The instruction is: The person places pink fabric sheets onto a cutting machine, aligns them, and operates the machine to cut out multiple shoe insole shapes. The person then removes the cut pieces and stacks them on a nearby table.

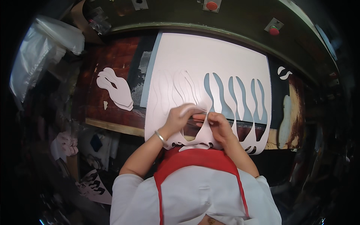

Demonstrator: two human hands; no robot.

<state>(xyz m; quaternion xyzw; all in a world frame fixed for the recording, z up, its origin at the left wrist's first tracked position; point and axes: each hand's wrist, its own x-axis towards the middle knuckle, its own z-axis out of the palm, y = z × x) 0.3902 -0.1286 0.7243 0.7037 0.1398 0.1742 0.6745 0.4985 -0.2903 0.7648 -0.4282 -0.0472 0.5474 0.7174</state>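
Observation:
A large pale pinkish-white sheet (217, 48) lies before me, its near end hanging over the table edge at my red apron. Long wavy outlines are cut into its left half, and open wavy slots show on its right. My left hand (180, 119), with a metal bangle at the wrist, is closed over the middle of the sheet on a curved cut-out piece (190, 107), partly blurred. Right beside it, my right hand (221, 126) has its thumb and fingers pinched on a narrow strip of the sheet between two slots. The fingertips partly hide each other.
A stack of wavy cut pieces (114, 90) rests on the reddish board at left. Small scraps (285, 72) and a pale long tool-like object (285, 122) lie at right. A green machine beam (176, 17) with red buttons (212, 5) crosses behind. Clear plastic bags (45, 52) hang far left.

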